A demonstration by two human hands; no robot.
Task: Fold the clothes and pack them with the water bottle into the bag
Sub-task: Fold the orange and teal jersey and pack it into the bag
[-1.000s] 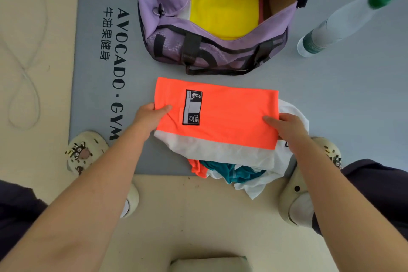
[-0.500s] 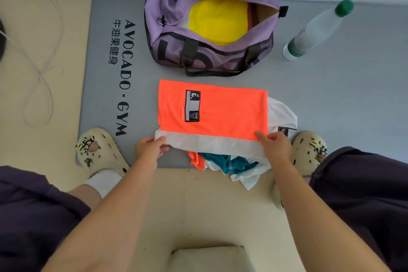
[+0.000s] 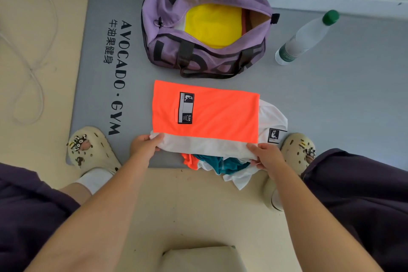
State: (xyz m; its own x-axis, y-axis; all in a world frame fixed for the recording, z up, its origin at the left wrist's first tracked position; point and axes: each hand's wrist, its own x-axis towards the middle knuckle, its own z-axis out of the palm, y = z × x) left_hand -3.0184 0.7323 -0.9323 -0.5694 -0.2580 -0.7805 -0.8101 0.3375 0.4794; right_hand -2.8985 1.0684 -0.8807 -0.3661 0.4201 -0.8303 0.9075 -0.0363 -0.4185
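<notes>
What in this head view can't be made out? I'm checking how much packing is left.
- Bag contents: only a yellow garment shows through the opening; the bag's walls hide anything under it.
- Clothes pile: the orange and white garment covers it, so the piece count is unclear.
- Left hand and right hand grip the white edge; fingers beneath are hidden.
- Water bottle label: too small to read.
</notes>
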